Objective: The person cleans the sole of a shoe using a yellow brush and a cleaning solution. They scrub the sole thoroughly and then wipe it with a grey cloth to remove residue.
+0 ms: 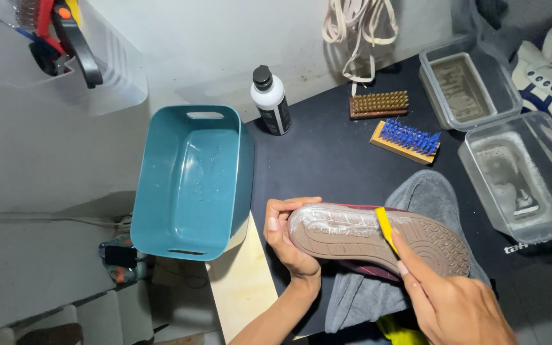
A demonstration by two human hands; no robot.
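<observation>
Yellow brush head behind shoe

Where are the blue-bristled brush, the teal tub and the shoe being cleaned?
Blue-bristled brush (407, 138): head view, on its bristles.
Teal tub (190, 185): head view, on its bare floor.
Shoe (346, 235): head view, on its upturned sole.

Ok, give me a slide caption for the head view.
Left hand steadies an upturned shoe while right hand works a yellow tool across its sole.
</observation>
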